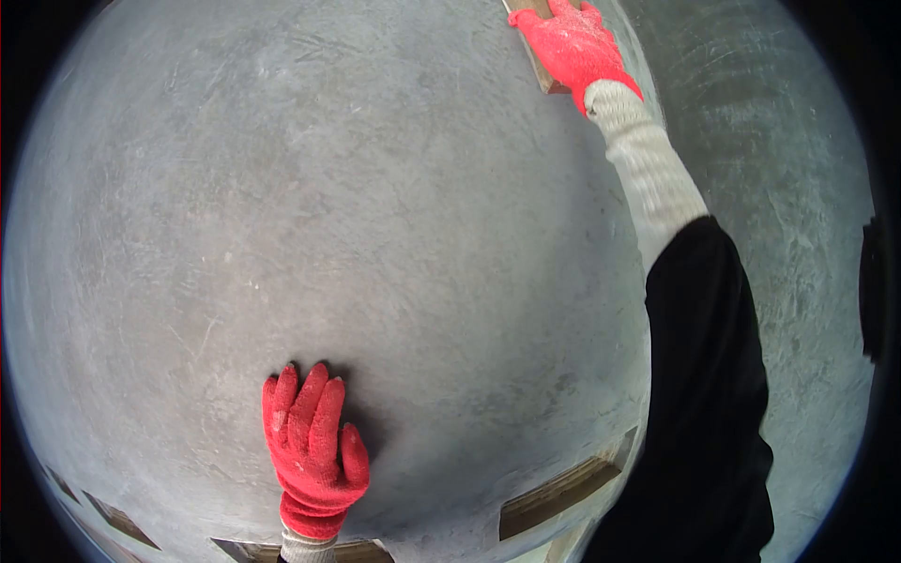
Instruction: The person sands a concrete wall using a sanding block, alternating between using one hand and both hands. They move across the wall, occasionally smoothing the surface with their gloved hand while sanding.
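Note:
My left hand (314, 446), in a red coated work glove with a pale cuff, lies against a smooth grey plaster-like surface (357, 225). Its fingers are stretched out and nothing is in them. At the top of the view, my right hand (572, 47), in a matching glove, is wrapped over a flat wooden block (544, 73). The block lies against the grey surface near its right edge. Its upper end is cut off by the frame, and the glove covers much of it.
Rectangular recesses with brown inner edges, such as the lower right one (558, 495) and the lower left one (120, 519), line the bottom. A second grey surface (760, 141) meets the first along a corner at right. Scratches and darker patches mark the grey.

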A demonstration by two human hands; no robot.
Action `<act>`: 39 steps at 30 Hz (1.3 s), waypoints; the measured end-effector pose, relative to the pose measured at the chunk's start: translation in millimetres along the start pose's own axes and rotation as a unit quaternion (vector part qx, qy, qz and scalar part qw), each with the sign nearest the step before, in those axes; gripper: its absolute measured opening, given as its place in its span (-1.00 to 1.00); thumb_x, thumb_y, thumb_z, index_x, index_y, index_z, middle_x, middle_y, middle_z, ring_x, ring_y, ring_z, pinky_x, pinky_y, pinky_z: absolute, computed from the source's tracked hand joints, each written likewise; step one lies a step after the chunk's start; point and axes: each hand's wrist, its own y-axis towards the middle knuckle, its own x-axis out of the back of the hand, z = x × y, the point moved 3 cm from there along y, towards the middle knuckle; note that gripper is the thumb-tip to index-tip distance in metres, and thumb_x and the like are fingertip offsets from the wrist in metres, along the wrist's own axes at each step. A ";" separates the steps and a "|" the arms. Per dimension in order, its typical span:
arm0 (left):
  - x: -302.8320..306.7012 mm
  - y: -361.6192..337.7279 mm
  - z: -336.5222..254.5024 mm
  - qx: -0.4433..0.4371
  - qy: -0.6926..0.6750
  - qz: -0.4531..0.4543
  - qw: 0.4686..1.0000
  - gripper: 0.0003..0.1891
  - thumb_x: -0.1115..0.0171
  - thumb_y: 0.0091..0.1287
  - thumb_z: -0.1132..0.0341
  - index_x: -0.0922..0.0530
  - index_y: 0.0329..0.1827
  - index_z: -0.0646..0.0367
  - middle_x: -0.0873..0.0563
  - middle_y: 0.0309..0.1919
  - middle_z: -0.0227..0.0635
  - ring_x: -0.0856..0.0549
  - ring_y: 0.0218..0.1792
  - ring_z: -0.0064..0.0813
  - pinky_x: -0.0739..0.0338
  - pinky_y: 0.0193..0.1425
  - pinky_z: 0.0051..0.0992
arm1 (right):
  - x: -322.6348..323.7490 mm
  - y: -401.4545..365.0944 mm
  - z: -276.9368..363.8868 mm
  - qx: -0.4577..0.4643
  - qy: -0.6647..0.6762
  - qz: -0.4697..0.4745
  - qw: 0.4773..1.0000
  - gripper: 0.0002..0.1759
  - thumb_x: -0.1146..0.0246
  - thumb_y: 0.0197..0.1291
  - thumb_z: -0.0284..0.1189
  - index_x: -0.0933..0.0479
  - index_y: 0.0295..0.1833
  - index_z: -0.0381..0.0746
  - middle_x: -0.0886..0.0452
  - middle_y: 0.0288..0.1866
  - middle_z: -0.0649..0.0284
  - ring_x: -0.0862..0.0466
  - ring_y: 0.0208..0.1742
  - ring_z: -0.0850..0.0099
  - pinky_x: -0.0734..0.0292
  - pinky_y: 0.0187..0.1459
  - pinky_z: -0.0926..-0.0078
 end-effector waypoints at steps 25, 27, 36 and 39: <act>3.4 -11.7 11.4 0.041 -0.024 -0.019 0.999 -0.56 0.02 0.27 0.42 -0.49 0.22 0.37 -0.57 0.23 0.03 -0.44 0.33 0.16 -0.23 0.45 0.09 | -5.6 -92.5 16.4 0.051 0.010 -0.038 0.998 -0.13 -0.20 0.14 0.05 -0.24 0.52 -0.11 -0.22 0.47 -0.33 -0.33 0.43 -0.17 -0.28 0.41 0.12; 4.8 -2.3 -2.5 0.043 -0.038 -0.031 0.998 -0.56 0.03 0.28 0.42 -0.49 0.21 0.37 -0.57 0.23 0.04 -0.43 0.34 0.16 -0.22 0.45 0.08 | 9.4 -184.2 -18.8 0.162 0.070 -0.034 0.984 -0.40 -0.30 0.23 -0.17 -0.41 0.34 -0.17 -0.48 0.23 -0.11 -0.56 0.06 -0.08 -0.48 0.10 0.12; 46.6 2.4 16.9 0.020 -0.069 -0.046 0.996 -0.57 0.05 0.30 0.44 -0.48 0.23 0.37 -0.57 0.22 0.03 -0.44 0.32 0.14 -0.24 0.42 0.09 | 47.5 -465.2 -64.3 0.119 0.030 0.104 0.987 0.03 -0.48 -0.08 -0.03 -0.18 0.51 -0.02 -0.11 0.39 -0.54 -0.32 0.26 -0.43 -0.33 0.12 -0.28; 60.6 -8.0 43.8 0.057 -0.058 -0.067 0.994 -0.56 0.06 0.34 0.43 -0.45 0.27 0.37 -0.54 0.26 0.03 -0.41 0.37 0.15 -0.24 0.44 0.02 | 24.4 -301.2 -17.5 0.170 0.026 -0.001 0.985 -0.18 -0.31 0.18 -0.05 -0.28 0.47 -0.19 -0.22 0.39 -0.39 -0.44 0.21 -0.33 -0.41 0.16 -0.08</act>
